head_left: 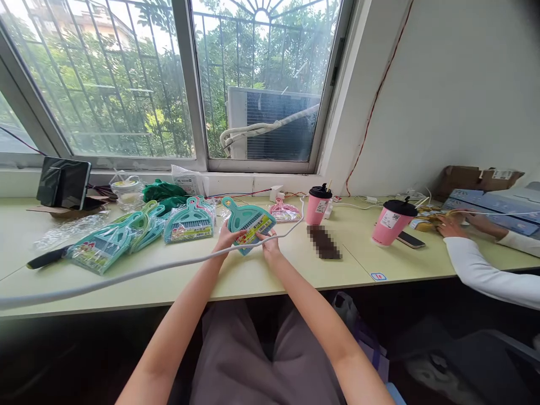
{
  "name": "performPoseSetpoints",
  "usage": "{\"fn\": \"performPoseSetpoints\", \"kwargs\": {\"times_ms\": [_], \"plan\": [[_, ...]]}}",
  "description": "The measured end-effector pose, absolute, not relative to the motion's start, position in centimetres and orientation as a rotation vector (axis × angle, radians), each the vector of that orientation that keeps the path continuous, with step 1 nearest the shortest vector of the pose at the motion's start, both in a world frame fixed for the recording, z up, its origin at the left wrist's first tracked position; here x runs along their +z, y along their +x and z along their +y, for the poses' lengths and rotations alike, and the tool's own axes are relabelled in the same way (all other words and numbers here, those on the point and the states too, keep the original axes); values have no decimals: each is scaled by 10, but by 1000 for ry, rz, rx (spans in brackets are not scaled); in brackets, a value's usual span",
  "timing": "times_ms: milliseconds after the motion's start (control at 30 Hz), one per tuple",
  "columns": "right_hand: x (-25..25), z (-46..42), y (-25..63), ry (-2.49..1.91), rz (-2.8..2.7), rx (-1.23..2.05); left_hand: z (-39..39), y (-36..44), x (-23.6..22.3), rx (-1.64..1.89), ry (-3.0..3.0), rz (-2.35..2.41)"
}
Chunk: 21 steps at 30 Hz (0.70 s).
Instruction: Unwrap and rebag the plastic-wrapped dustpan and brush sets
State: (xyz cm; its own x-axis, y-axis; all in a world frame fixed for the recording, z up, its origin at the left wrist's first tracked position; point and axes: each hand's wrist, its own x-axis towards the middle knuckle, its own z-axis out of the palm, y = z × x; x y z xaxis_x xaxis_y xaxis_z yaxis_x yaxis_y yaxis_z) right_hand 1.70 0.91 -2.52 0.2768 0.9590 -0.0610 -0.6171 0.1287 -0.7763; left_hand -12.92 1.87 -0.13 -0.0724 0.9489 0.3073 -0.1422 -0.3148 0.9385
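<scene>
A teal dustpan and brush set [247, 215] with a yellow printed label is held tilted just above the table, its handle toward the upper left. My left hand [228, 237] grips its left side, and my right hand [270, 243] grips the lower right edge near the label. To the left lie several more wrapped dustpan sets: a teal one [189, 222] close by, and a pile of teal and green ones [103, 242] farther out. Behind my right hand lies a pink wrapped set [285, 212]. A pale cable [169, 264] crosses the view in front of the held set.
A black-handled knife [47, 257] lies at the left, below a tablet [63, 183]. Pink cups [318, 207] with black lids, a blurred dark item [324, 243] and a phone [410, 240] are on the right. Another person's hands [450, 226] work at the far right.
</scene>
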Motion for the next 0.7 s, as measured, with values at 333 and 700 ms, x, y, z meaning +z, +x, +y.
{"fn": "performPoseSetpoints", "kwargs": {"times_ms": [333, 700], "plan": [[-19, 0, 6, -682, -611, 1465, 16, -133, 0, 1552, 1212, 887], [-20, -3, 9, -757, -577, 1382, 16, -132, -2, 1445, 1281, 843]]}}
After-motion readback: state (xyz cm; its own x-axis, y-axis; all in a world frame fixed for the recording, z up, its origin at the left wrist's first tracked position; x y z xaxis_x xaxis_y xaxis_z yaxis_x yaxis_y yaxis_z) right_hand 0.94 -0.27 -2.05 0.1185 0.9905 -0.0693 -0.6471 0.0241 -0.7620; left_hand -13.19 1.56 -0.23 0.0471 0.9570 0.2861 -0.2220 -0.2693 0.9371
